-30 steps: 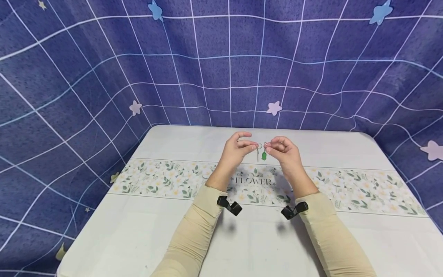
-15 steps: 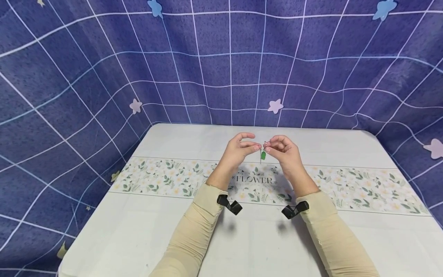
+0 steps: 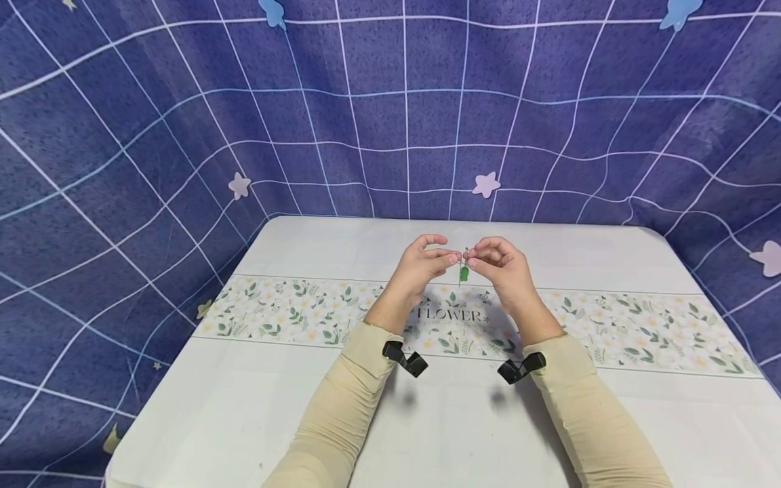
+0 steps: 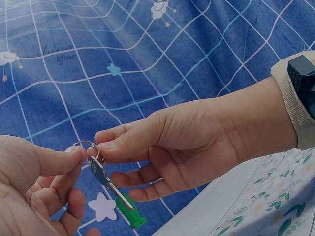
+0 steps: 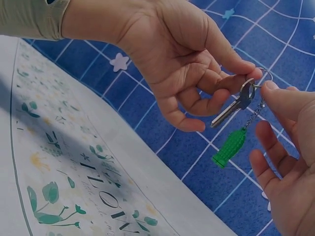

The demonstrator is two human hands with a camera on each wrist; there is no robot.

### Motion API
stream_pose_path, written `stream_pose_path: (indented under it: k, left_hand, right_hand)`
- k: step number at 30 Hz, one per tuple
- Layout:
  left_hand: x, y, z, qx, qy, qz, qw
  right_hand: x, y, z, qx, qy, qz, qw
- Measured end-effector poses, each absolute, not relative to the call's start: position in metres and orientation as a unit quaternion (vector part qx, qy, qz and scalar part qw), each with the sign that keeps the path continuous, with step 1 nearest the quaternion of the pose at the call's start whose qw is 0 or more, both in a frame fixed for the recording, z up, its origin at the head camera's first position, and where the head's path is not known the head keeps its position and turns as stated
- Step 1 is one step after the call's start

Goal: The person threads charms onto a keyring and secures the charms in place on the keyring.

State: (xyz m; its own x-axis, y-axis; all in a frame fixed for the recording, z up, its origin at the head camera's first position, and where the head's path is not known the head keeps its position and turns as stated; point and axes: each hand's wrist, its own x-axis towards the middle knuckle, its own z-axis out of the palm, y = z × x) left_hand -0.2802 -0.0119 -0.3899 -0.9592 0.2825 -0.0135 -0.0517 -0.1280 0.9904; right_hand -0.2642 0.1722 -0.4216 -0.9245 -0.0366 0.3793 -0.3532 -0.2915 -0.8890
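Note:
Over the middle of the table, both hands meet at a thin metal key ring [image 4: 87, 142]. Thumb and finger of my left hand [image 3: 417, 268] pinch one side of it. On the opposite side, my right hand [image 3: 508, 274] pinches the ring beside a short chain [image 5: 253, 117]. A silver key [image 5: 229, 112] hangs from the ring, close to the left fingers. Below the chain dangles a green textured charm [image 5: 230, 147], its lower end flared. Fingertips hide part of the ring and the chain's top, so I cannot tell whether the chain is threaded on it.
A white-covered table [image 3: 256, 393] carries a floral strip [image 3: 293, 312] printed "FLOWER". Behind it hangs a blue gridded curtain [image 3: 366, 122] with star patterns. Each sleeve bears a black wrist camera, the left one [image 3: 405, 358] and the right one [image 3: 521, 367].
My left hand has moved slightly right, bringing the key and ring against the right fingertips and closing the small gap. The right hand has barely moved.

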Motion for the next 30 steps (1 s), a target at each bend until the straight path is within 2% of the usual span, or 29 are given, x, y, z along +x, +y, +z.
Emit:
stream_pose_path:
  k: [13,30]
  left_hand:
    - [-0.279,-0.006,-0.392,0.085,0.646,0.751,0.106]
    - [-0.275,0.004,-0.397,0.045,0.650,0.755,0.070]
  right_hand:
    - [-0.265,0.172,-0.423,0.157,-0.587,0.785,0.121]
    - [-0.264,0.170,-0.423,0.152,-0.616,0.756,0.159]
